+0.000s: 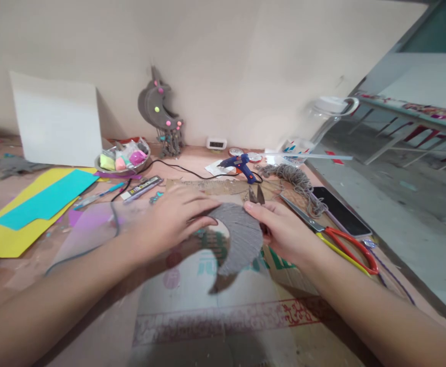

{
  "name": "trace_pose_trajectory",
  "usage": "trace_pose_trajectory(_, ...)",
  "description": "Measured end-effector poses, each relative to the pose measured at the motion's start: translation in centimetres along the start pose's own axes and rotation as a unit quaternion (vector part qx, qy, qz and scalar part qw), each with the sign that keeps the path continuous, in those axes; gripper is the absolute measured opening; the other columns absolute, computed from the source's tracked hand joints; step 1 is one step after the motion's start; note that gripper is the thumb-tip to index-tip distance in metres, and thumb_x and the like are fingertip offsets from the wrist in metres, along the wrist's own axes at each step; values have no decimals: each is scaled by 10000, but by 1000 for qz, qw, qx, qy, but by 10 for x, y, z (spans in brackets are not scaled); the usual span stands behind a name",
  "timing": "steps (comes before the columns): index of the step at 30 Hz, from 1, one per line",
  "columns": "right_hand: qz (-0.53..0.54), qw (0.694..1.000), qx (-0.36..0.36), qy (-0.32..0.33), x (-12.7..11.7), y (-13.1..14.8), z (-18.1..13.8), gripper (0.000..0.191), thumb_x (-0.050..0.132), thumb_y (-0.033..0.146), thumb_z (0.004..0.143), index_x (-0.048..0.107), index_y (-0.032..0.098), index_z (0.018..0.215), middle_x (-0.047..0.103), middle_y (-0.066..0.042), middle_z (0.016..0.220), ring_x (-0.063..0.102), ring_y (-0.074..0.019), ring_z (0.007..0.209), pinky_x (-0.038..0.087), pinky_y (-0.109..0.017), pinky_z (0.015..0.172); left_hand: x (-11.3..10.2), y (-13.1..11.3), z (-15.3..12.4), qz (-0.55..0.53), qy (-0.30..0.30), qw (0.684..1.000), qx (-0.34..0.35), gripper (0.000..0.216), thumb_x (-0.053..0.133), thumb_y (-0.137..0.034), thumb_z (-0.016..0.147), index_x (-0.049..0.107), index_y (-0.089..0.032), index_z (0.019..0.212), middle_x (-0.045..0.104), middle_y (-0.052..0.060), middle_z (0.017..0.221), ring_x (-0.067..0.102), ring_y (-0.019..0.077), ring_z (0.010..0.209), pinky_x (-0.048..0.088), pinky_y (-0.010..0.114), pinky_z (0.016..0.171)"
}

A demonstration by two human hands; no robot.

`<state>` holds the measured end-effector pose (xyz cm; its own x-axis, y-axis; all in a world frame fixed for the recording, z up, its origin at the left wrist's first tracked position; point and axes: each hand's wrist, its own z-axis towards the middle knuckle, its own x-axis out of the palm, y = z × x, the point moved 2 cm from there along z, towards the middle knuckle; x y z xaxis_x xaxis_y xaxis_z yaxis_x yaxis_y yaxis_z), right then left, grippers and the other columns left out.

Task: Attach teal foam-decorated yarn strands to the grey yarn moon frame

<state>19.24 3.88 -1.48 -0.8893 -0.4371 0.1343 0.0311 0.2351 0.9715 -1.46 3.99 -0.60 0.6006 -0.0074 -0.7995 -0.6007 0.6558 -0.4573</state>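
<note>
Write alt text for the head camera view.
A person's left hand and right hand hold a gray, yarn-wrapped crescent over printed cardboard. A glue gun sits beyond; gray yarn, scissors and a phone lie at right.

Crescent (243, 237) over cardboard (303, 336) — glue gun (241, 164) behind, scissors (316, 225) right

Two bare forearms (93, 275), slim, tapering, seemingly smooth

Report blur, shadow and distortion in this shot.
Head view: the clear plastic bottle with a white lid looks smeared, while the grey yarn-wrapped crescent shows its winding lines; head view again: the upright white rectangular board throws a soft shadow on the pale wall; also head view: both bare forearms look stretched toward the lower corners.
</note>
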Motion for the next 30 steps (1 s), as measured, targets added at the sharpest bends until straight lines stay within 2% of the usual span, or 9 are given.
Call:
trace_pose_trajectory(2, -5, 1000, -7, 10, 1, 1, -1, 411, 563, 537, 842, 560, 155, 689, 536, 22, 496, 250, -37, 383, 131, -233, 407, 5, -4, 0, -27, 31, 998, -53, 295, 480, -375, 930, 700, -181, 910, 694, 76, 864, 613, 218, 869, 437, 363, 845)
trace_pose_trajectory(4, -14, 1000, -25, -2, 1, 3, -1, 354, 571, 498, 854, 591, 150, 793, 590, 11, 554, 275, -35, 388, 140, -227, 407, 12, -7, 0, -152, 68, 976, -140, 369, 434, -415, 942, 651, -158, 789, 661, 52, 744, 599, 178, 728, 455, 301, 703)
trace_pose_trajectory(7, -14, 998, -43, -38, -2, 3, 1, 300, 636, 449, 822, 548, 164, 794, 555, 43, 550, 278, -32, 400, 145, -219, 408, 25, -10, 0, -402, 96, 878, -243, 325, 486, -450, 911, 606, -152, 861, 682, 48, 827, 610, 146, 704, 474, 258, 643)
trace_pose_trajectory(9, -6, 997, -54, -63, -4, 3, 2, 303, 656, 449, 805, 538, 180, 880, 545, 59, 561, 275, -38, 403, 145, -218, 409, 31, -13, -1, -475, 103, 833, -264, 292, 533, -434, 886, 605, -150, 887, 674, 49, 882, 606, 133, 692, 491, 258, 643)
trace_pose_trajectory(11, -20, 995, -66, -77, -5, 1, 3, 348, 684, 456, 777, 531, 192, 945, 524, 75, 563, 267, -42, 406, 146, -221, 411, 34, -16, -3, -479, 108, 832, -257, 273, 551, -417, 877, 622, -154, 872, 651, 30, 858, 590, 119, 657, 490, 252, 631)
trace_pose_trajectory(14, -62, 993, -68, -71, -5, -1, 4, 363, 708, 487, 740, 505, 186, 753, 450, 80, 524, 269, -46, 421, 171, -231, 421, 35, -22, -6, -457, 117, 852, -228, 285, 531, -419, 895, 652, -163, 859, 608, 3, 742, 577, 115, 631, 469, 239, 616)
trace_pose_trajectory(18, -51, 995, -63, -53, -5, -4, 5, 442, 668, 521, 757, 406, 199, 606, 384, 77, 480, 263, -50, 425, 170, -235, 422, 36, -21, -7, -512, 111, 821, -227, 399, 479, -495, 912, 699, -162, 893, 667, 52, 778, 605, 148, 708, 476, 269, 689)
trace_pose_trajectory(25, -109, 984, -105, -98, -5, -3, 5, 345, 636, 486, 804, 476, 190, 727, 469, 60, 517, 369, -71, 459, 242, -221, 443, 37, -2, 1, -533, 39, 792, -295, 472, 565, -551, 842, 695, -106, 934, 688, 115, 838, 614, 162, 726, 460, 266, 663)
trace_pose_trajectory(30, -131, 979, -113, -106, -7, -4, 6, 308, 637, 467, 814, 518, 186, 777, 514, 54, 539, 440, -81, 481, 319, -221, 478, 34, -3, 3, -483, 26, 832, -272, 408, 551, -504, 866, 688, -120, 891, 662, 79, 802, 572, 137, 701, 446, 257, 649)
